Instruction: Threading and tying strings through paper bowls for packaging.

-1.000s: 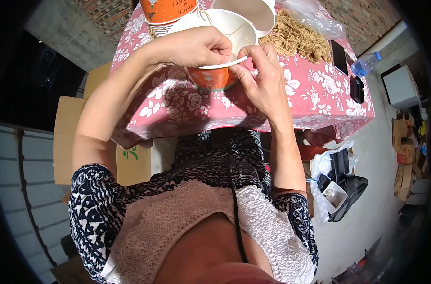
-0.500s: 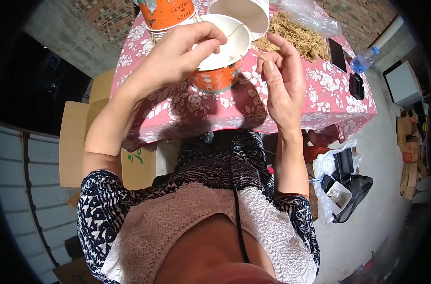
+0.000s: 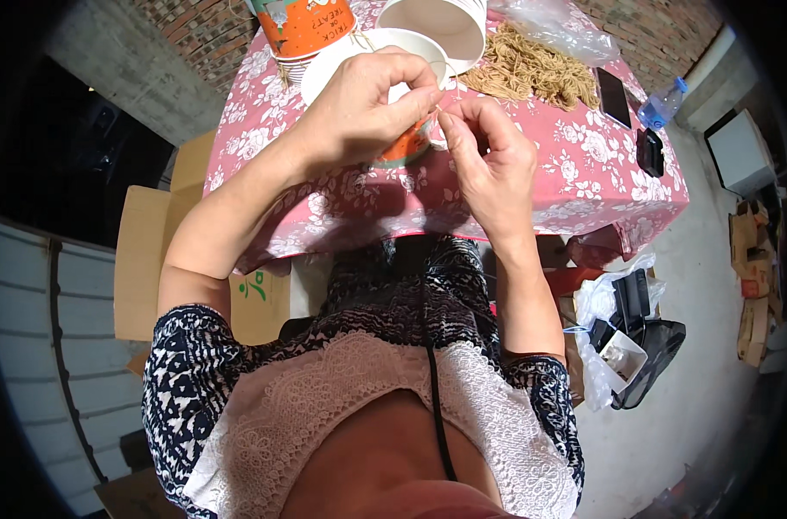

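An orange paper bucket (image 3: 408, 144) with a white inside stands at the near side of the table, partly hidden by my hands. A thin tan cord (image 3: 452, 76) loops over its right rim. My left hand (image 3: 367, 99) reaches across the bucket, thumb and forefinger pinched on the cord at its right side. My right hand (image 3: 495, 160) is closed close beside it, its thumb and forefinger pinching the cord too. The fingertips of both hands nearly meet. The exact spot where the cord passes between them is too small to make out.
Stacked orange buckets (image 3: 311, 28) stand at the far left, and a white stack (image 3: 450, 26) lies on its side behind. A heap of tan cords (image 3: 536, 69), a plastic bag (image 3: 558, 30), phone (image 3: 614, 97), black case (image 3: 649, 154) and water bottle (image 3: 662, 105) are to the right.
My right hand has moved left, bringing its fingertips up to those of my left hand. My left hand has shifted slightly right and down along the bucket's rim.
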Tool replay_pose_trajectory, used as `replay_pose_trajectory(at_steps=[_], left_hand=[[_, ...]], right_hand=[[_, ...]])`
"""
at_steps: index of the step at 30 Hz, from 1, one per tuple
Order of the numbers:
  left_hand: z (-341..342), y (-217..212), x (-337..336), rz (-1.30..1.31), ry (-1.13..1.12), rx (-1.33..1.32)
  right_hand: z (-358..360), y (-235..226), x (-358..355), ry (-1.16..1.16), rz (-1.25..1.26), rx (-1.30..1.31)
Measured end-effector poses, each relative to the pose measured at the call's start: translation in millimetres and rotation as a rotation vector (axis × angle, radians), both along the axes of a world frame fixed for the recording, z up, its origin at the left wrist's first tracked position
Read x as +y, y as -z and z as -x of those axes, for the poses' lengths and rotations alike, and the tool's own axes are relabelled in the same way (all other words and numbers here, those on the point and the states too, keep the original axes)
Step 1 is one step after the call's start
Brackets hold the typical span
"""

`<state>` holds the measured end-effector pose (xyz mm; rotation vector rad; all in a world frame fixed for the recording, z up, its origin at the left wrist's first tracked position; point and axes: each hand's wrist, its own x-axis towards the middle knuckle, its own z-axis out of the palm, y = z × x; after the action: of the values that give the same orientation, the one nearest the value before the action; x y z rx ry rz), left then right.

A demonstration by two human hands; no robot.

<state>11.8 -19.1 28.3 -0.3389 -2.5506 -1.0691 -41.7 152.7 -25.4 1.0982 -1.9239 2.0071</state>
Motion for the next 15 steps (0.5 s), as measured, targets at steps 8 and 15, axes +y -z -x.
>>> replay_pose_trajectory(at_steps=[8, 15], left_hand=[[4, -2, -30, -0.078, -0.175, -0.008], [0, 1, -38, -0.049, -0.215, -0.095]], right_hand=[[-7, 13, -1, 0.06, -0.163, 0.051], [-7, 16, -8, 0.108, -0.28, 0.146]])
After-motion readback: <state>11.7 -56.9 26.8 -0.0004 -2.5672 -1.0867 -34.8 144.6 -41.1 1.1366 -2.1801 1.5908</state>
